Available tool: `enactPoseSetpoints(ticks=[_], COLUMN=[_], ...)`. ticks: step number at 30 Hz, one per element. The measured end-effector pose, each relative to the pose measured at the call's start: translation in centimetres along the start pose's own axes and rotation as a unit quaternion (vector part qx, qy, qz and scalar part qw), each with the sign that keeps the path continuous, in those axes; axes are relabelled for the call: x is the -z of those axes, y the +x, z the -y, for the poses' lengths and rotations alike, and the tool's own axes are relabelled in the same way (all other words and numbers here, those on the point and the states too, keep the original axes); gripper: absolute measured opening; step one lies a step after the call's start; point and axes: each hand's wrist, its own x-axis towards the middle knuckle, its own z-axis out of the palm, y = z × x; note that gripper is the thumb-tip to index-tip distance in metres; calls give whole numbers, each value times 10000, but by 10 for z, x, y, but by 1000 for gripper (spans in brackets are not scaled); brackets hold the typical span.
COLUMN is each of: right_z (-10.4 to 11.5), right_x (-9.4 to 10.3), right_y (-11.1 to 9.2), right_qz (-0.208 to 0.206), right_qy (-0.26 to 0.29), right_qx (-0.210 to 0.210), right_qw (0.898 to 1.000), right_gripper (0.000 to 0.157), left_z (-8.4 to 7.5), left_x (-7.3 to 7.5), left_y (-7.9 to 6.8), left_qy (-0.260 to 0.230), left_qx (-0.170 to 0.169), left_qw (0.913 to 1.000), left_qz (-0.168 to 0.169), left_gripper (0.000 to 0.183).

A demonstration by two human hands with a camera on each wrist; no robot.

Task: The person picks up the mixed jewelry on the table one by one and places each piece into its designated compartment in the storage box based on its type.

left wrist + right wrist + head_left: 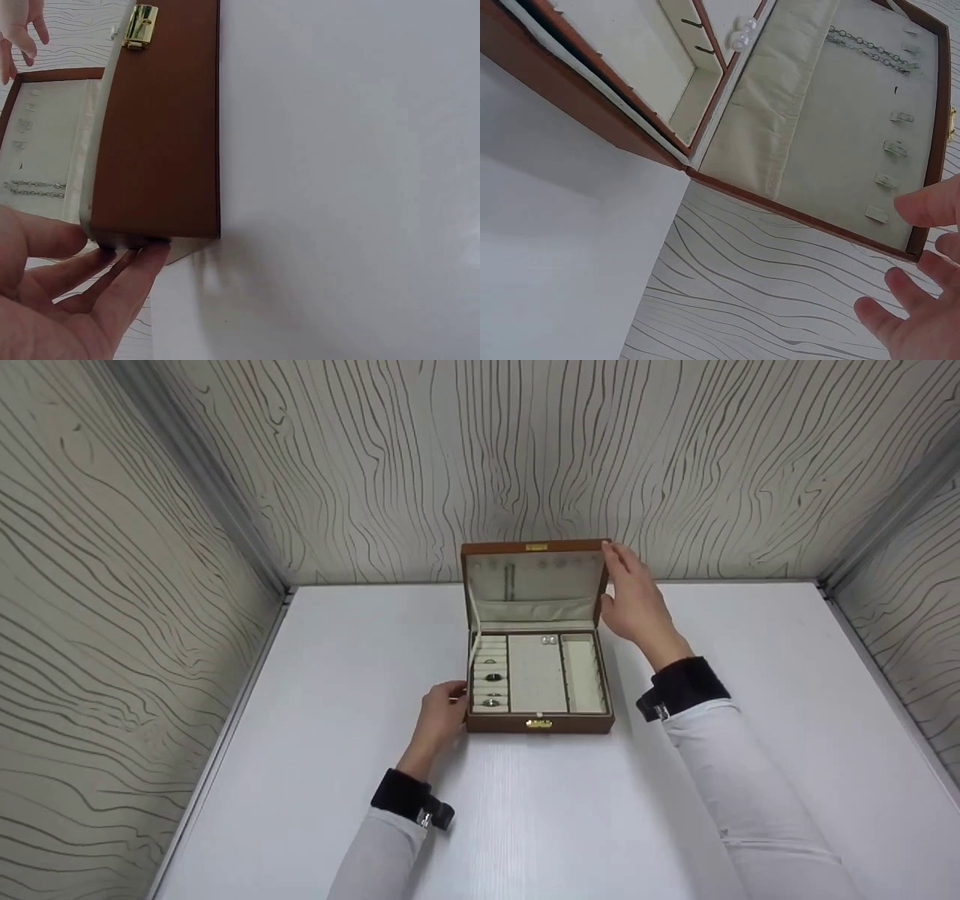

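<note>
A brown jewelry box stands on the white table with its lid raised. My left hand rests against the box's left side, fingertips on the wall and thumb at the upper edge. At the lid's upper right corner, my right hand holds the edge, thumb on the inner face and some fingers behind. Several rings sit in the left rolls of the box. A pair of pearl earrings is at the back of the middle panel. Inside the lid hangs a silver chain.
The white table meets a wood-grain patterned wall close behind the box. Metal frame strips run along both sides. A gold clasp sticks out from the box front. The right compartment of the box shows its pale lining.
</note>
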Motion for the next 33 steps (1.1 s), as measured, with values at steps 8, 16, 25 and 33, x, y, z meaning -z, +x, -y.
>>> enactPoseSetpoints(ticks=[8, 16, 25, 33], right_z=[1, 1, 8, 4], right_x=[1, 3, -5, -16], right_y=[-12, -34, -64, -96], right_qz=[-321, -580, -1484, -1114], right_qy=[-154, 412, 1088, 1477], right_qx=[254, 133, 44, -151], right_qw=[9990, 9974, 9829, 9826], right_gripper=[64, 47, 17, 40], left_z=[-1, 1, 5, 7], left_x=[0, 2, 8, 10], left_y=[1, -1, -4, -5], left_qy=[120, 29, -955, -1414], left_qx=[9, -130, 109, 230], left_qw=[9999, 9997, 9951, 9890], left_qz=[41, 196, 250, 364], left_gripper=[34, 35, 76, 97])
